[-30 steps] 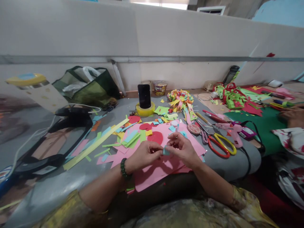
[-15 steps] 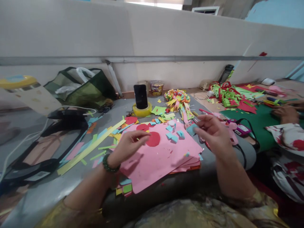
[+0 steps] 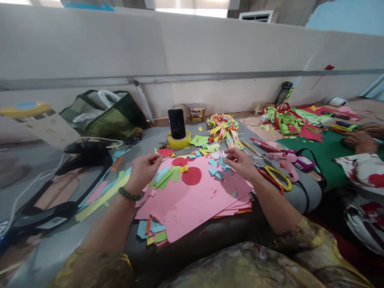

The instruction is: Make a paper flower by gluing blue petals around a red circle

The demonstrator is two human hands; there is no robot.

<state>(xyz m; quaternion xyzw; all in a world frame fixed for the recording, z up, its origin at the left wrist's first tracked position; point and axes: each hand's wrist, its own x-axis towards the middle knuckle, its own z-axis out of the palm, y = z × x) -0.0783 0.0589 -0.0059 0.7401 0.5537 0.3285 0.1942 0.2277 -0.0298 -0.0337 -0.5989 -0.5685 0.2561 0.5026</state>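
Note:
My right hand (image 3: 240, 163) is over the right part of a pink paper sheet (image 3: 192, 208). Its thumb and fingers close on a small folded blue paper piece (image 3: 222, 161), beside several similar pieces. My left hand (image 3: 143, 173), with a green bead bracelet (image 3: 129, 194) at the wrist, hovers at the sheet's left edge. Its fingertips are pinched together; what they hold, if anything, cannot be made out. Between the hands lie a red paper circle (image 3: 191, 176) and green paper strips (image 3: 164, 179).
Behind stand a phone (image 3: 177, 124) on a yellow tape roll (image 3: 179, 141) and a colourful paper rosette (image 3: 222, 125). At right lie scissors (image 3: 279, 178) and a pink glue gun (image 3: 286, 163). A green bag (image 3: 111, 116) is at left. Another person's hand (image 3: 357, 140) works at far right.
My right hand has moved left with the blue paper to the other blue pieces, uncovering the scissors. My left hand has drawn back to the left, and the green strips now show.

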